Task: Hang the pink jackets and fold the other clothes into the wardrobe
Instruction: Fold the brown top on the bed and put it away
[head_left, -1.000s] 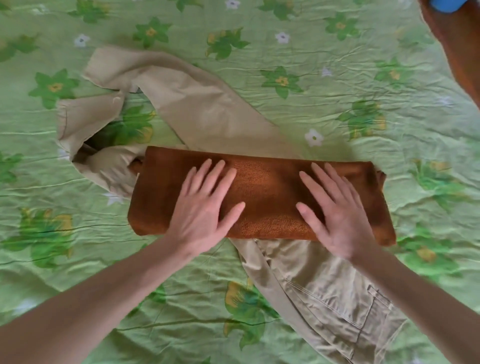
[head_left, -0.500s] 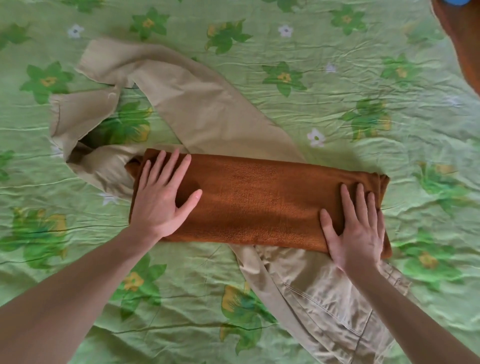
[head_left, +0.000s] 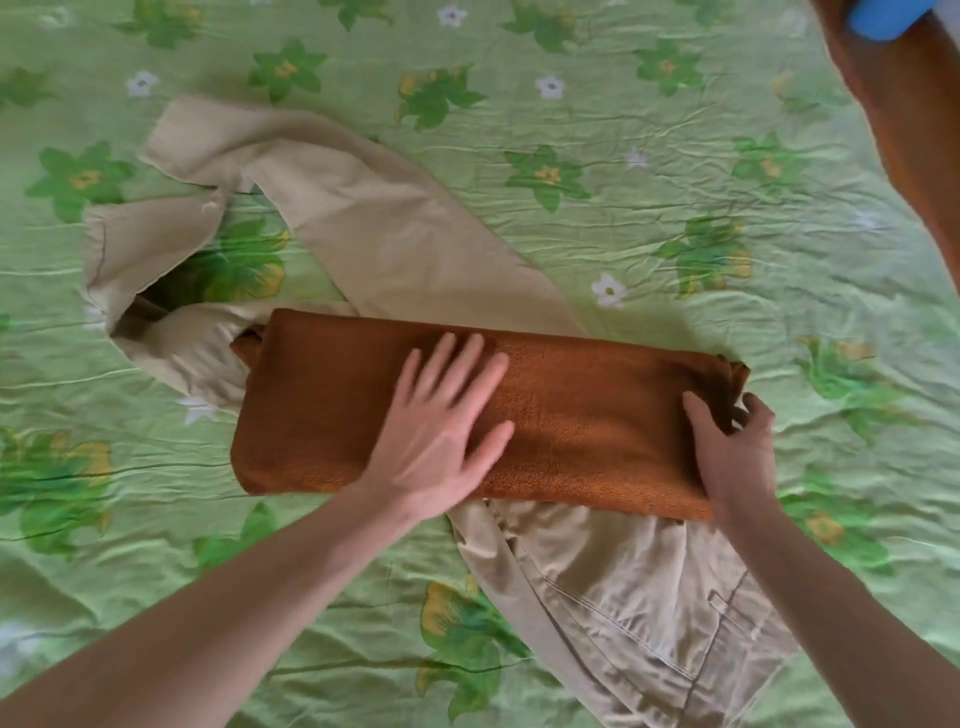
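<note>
I note the brown garment (head_left: 519, 415) lies lengthwise left-to-right; my right hand (head_left: 737, 457) pinches its right end, while my left hand (head_left: 441, 431) presses mid-length, fingers spread.

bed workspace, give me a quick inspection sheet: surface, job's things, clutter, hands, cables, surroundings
surface: green floral bedsheet, wrinkled, covers nearly the whole view
job's things: brown folded garment lies as a long strip across the beige trousers; no pink jacket in view
clutter: nothing seen
hands: left hand flat on the middle of the brown folded garment, fingers straight; right hand grips its right end, fingers curled round the edge
cables: nothing seen
surroundings: reddish-brown wooden piece at top right with a blue object on it; wardrobe not in view
</note>
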